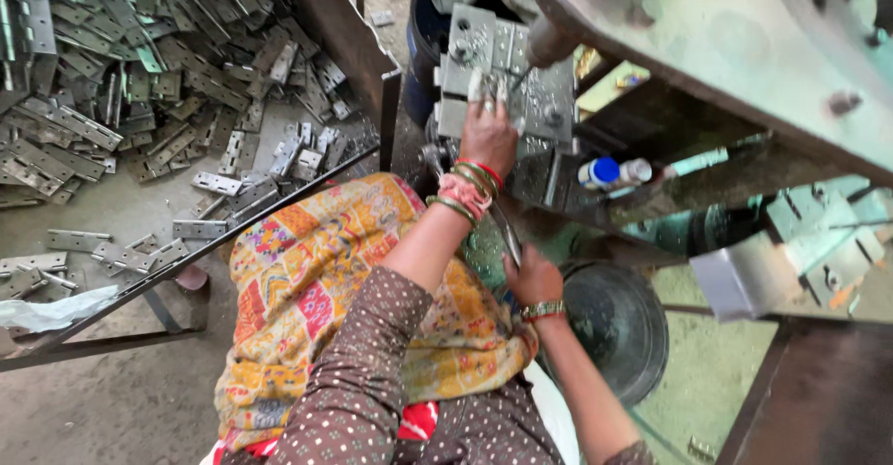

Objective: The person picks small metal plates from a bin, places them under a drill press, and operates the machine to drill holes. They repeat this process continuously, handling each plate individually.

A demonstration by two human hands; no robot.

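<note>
Left hand (487,135) reaches far forward onto the metal die block (507,79) of the green press (744,46); fingertips pressed down on a small grey metal piece (486,88) lying on the block, fingers together over it. Bangles on that wrist. Right hand (532,277) sits nearer, just left of a dark round pan (619,330), closed around a thin metal rod (507,232) that runs up toward the block. Patterned yellow cloth (316,279) covers the lap. Far left, a heap of grey metal hinges (121,84) on the floor. Blue-capped bottle (614,172) right of the block.
</note>
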